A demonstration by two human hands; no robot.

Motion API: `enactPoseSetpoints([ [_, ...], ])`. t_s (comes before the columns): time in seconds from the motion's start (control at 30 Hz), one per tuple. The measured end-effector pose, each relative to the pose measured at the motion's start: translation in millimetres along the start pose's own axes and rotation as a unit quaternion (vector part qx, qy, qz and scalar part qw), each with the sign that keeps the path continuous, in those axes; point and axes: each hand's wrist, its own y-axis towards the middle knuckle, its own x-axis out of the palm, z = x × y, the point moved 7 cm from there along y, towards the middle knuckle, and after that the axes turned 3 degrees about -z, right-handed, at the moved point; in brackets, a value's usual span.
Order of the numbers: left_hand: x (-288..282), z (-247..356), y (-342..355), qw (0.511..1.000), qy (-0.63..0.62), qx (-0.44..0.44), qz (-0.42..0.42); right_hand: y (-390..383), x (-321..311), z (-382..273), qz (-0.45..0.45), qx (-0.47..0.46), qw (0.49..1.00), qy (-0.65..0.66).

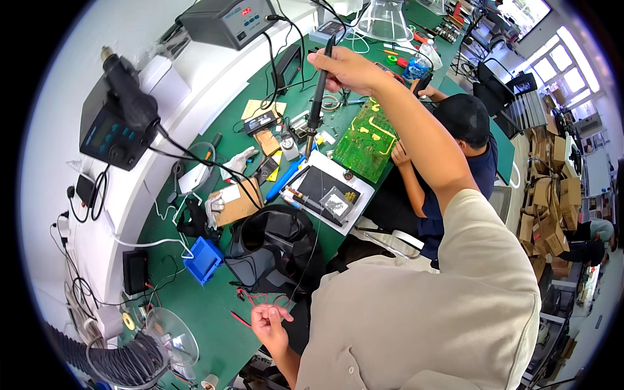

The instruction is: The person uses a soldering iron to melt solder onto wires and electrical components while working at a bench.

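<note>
My right hand is raised over the bench, closed around the black handle of a soldering iron. The iron's metal tip points down above a white tray with a dark pad, a pen-like tool and a small clear bag. Near the bench's front edge, my left hand is closed in a pinch. A thin wire runs up from its fingertips. Red leads lie just beyond that hand, and a black bag sits between my two hands.
A person in a black cap sits to the right, one hand by a green circuit board. A soldering station and a hot-air unit stand on the shelf. A blue box and a black hose are at left.
</note>
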Motion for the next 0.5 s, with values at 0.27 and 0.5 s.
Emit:
enactPoseSetpoints([
  [0.27, -25, 6, -13, 1.0, -0.004, 0.019, 0.018, -30, 39, 8, 0.018, -0.009, 0.993, 0.118],
  [0.5, -60, 9, -36, 0.997, -0.017, 0.018, 0.076, -57, 94, 18, -0.029, -0.025, 0.965, 0.261],
])
